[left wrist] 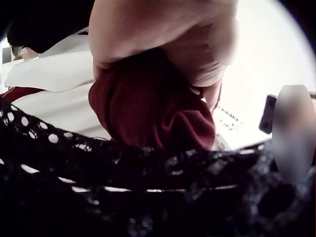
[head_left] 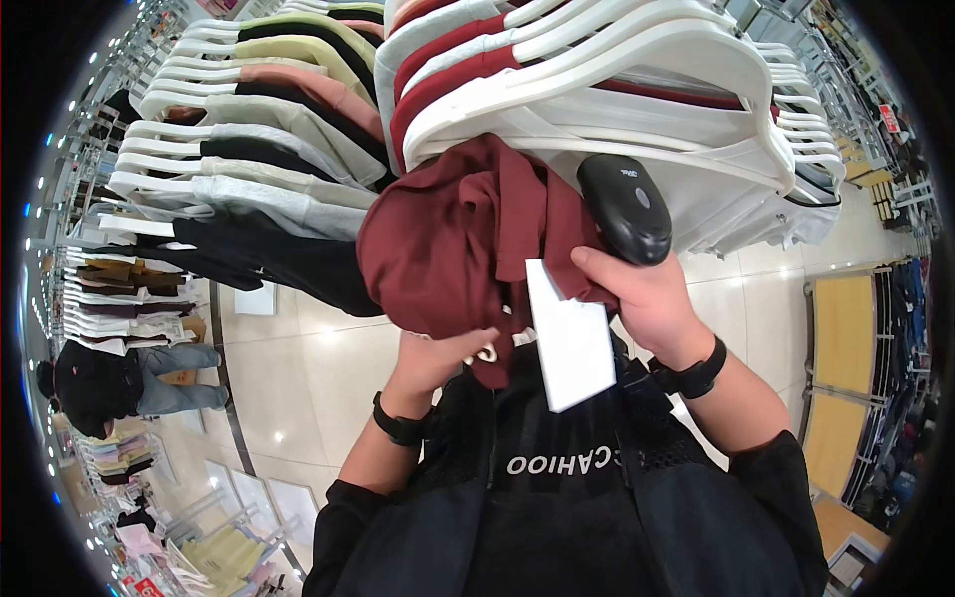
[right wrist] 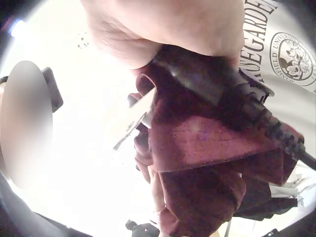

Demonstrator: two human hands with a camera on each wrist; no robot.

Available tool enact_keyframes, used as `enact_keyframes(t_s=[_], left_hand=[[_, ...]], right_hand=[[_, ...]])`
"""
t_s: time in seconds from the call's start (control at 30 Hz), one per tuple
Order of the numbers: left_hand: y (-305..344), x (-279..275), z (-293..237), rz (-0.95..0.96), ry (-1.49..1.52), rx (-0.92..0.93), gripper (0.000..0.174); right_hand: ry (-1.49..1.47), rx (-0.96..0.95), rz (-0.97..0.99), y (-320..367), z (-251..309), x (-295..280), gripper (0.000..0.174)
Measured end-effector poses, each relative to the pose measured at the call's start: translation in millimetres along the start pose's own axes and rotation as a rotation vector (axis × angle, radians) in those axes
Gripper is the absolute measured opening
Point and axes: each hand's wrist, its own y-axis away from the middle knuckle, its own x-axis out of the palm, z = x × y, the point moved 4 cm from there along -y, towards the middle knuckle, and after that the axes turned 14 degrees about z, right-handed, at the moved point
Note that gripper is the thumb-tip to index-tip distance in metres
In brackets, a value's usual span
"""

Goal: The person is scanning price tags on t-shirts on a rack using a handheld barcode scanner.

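Note:
A bunched maroon garment (head_left: 438, 239) hangs between both hands in front of the rack. My left hand (head_left: 436, 360) grips its lower left part, thumb across the front beside a small cream loop (head_left: 486, 353); the other fingers are hidden behind the cloth. In my right hand (head_left: 647, 303) is a black barcode scanner (head_left: 625, 211), its rounded head pointing up and away. A cable (right wrist: 284, 136) runs from its handle end in the right wrist view. My right thumb lies over the garment's edge, right above a white paper tag (head_left: 575, 343) that hangs down, tilted.
White hangers (head_left: 597, 70) with white and red tops crowd the rack just beyond my hands. More hangers with black, grey and pink shirts (head_left: 288, 129) fill the left side. A person (head_left: 99, 388) stands far left on the tiled floor (head_left: 298, 368). Yellow panels (head_left: 842, 328) stand at right.

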Motion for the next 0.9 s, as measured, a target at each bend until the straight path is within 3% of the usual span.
enact_keyframes(t_s=[0.07,0.13,0.2,0.27,0.33,0.4,0.47,0.53,0.6,0.7,0.73,0.77,0.8,0.9], left_hand=[[0.3,10.5,-2.4,0.037,-0.059,-0.069,0.051],[-3.0,15.1,0.8,0.086,-0.121,-0.149,0.058],[-5.5,19.9,-8.7,0.149,-0.497,0.232,0.066],[-4.9,14.6,1.6,0.145,-0.464,0.152,0.077],[-5.9,20.0,-5.2,0.148,-0.631,0.224,0.082],[-4.9,25.2,-10.2,0.146,-0.717,0.255,0.086],[-3.7,23.9,-3.8,0.11,-0.537,0.196,0.08],[-3.1,23.5,-1.9,0.119,-0.442,0.183,0.075],[-2.9,22.9,-0.3,0.128,-0.349,0.169,0.069],[1.9,8.7,12.0,0.022,0.049,-0.027,0.043],[1.9,8.8,10.2,0.039,0.0,0.004,0.039],[1.6,7.3,14.0,0.02,0.093,-0.022,0.04],[0.2,7.6,18.4,0.004,0.188,-0.048,0.041],[-3.3,15.2,8.4,-0.004,-0.029,0.052,0.045]], right_hand=[[0.316,-0.152,-0.035,-6.6,-7.3,3.3,0.027],[0.323,-0.078,-0.067,-5.1,-8.5,4.2,0.027],[0.308,-0.004,-0.021,-5.5,-10.7,5.0,0.027],[0.293,0.067,0.023,-6.4,-14.2,5.1,0.027],[0.232,0.226,0.155,-8.6,-24.5,8.4,0.027],[0.322,0.134,0.162,-10.2,-26.6,11.8,0.025],[0.318,0.053,0.266,-9.8,-25.4,15.4,0.027],[0.204,0.153,0.307,-6.6,-25.3,14.9,0.031],[0.207,0.062,0.328,-4.3,-23.2,12.6,0.034],[0.142,0.052,0.356,0.1,-25.1,6.4,0.041],[0.112,0.002,0.383,2.8,-23.0,3.3,0.044],[0.313,-0.012,0.485,2.3,-23.5,1.3,0.049],[0.311,-0.014,0.484,2.4,-25.3,1.2,0.049],[0.375,-0.15,0.413,5.7,-26.4,3.0,0.043]])
